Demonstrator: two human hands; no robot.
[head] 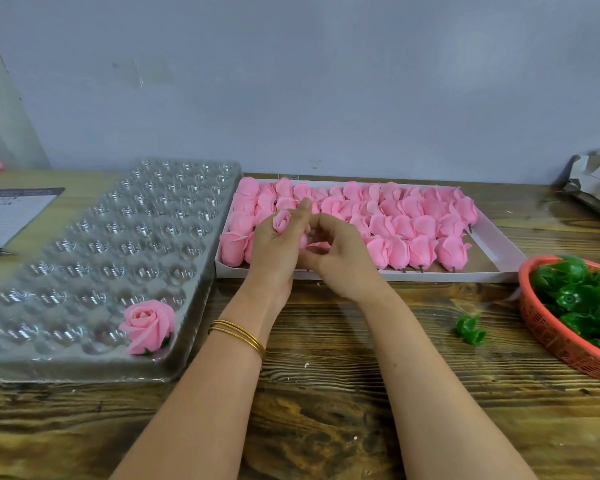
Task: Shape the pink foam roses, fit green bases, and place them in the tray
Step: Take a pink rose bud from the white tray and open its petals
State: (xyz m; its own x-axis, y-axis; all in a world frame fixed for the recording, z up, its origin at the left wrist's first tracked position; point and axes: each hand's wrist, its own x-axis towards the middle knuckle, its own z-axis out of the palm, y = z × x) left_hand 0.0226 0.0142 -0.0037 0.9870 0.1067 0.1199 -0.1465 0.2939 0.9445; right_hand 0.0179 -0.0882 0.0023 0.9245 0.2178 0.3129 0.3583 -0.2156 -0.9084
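Over the box [492,271], left hand [274,252] grips a rose bud [282,221], right hand [340,258] pinches pink foam [317,244].

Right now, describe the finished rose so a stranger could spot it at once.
Start at the clear plastic tray on the wooden table's left. At its near right corner sits the finished rose. It is that tray's only flower, petals opened, green beneath.

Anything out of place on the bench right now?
One green base lies loose on the table, outside the red basket, left of its rim. The finished rose in the near corner of the clear tray looks tilted.
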